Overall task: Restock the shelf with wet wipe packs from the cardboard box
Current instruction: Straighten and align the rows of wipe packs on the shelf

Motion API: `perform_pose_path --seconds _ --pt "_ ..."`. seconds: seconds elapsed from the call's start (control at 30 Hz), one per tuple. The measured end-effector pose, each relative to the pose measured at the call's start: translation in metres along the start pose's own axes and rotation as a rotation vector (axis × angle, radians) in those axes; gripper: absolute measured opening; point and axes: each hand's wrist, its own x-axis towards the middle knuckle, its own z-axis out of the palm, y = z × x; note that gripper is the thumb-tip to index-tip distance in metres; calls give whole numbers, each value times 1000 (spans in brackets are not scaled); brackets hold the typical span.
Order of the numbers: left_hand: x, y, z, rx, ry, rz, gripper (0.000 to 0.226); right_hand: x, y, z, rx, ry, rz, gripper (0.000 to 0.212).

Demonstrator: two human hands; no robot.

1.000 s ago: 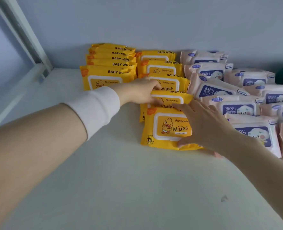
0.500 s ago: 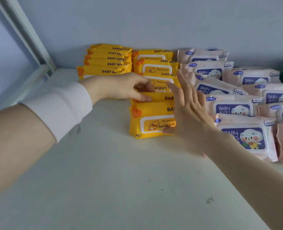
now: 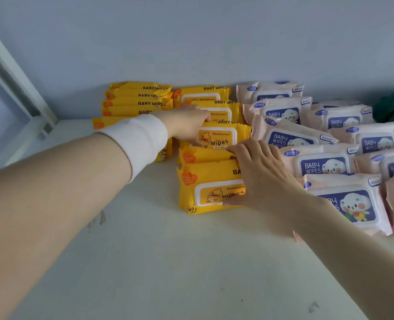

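The shelf (image 3: 145, 262) was a pale, scuffed board under a blue-grey wall (image 3: 191, 38), with a white frame post (image 3: 13, 72) slanting down at the far left. Along the wall stood the yellow wipe packs (image 3: 140, 100) in leaning rows, and to their right the pink wipe packs (image 3: 325, 162), overlapping one another out toward the near right. A green bag (image 3: 392, 105) showed at the far right edge.

My left hand (image 3: 186, 123), white cuff (image 3: 138, 142) at the wrist, reached in over the yellow rows and lay on the top of a middle yellow pack (image 3: 221, 137), fingers curled over its far edge; I could not tell how firmly they gripped. My right hand (image 3: 260, 179) was spread flat against the right end of the nearest yellow pack (image 3: 203, 188), the thumb low on its front face and the fingertips reaching up to the pack just behind it. That front pack stood tilted on the shelf, its duck label facing me, right beside the nearest pink pack. The two hands were apart, one behind the other along the same row.
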Motion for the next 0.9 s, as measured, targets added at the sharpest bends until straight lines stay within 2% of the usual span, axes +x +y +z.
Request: perform_pose_path --seconds 0.13,0.23,0.33,0.4,0.47,0.53,0.6,0.67,0.77,0.9 --pt "3 -3 -3 -97 -87 53 61 8 -1 2 2 15 36 104" --pt "-1 -6 -9 -108 -9 94 54 16 -1 4 18 23 52 102" --pt "-4 -10 -22 -312 42 166 27 26 3 6 37 28 44 105" --pt "-7 -11 -32 -389 -9 212 11 32 6 6 36 3 28 110" --pt "-10 -13 -39 -451 -89 200 9 36 8 6 25 -2 16 113" --pt "-5 -19 -41 -528 -119 168 11 37 9 5 17 24 17 115" --pt "7 -25 -36 -523 -2 115 17 38 9 5 18 38 21 120" --pt "21 -28 -29 -378 113 28 40 40 10 6 13 29 16 128" --pt "33 -27 -20 -285 77 -45 65 42 11 6 -15 4 1 122" --pt "39 -26 -25 -327 -44 -31 65 41 11 7 -6 1 1 114"
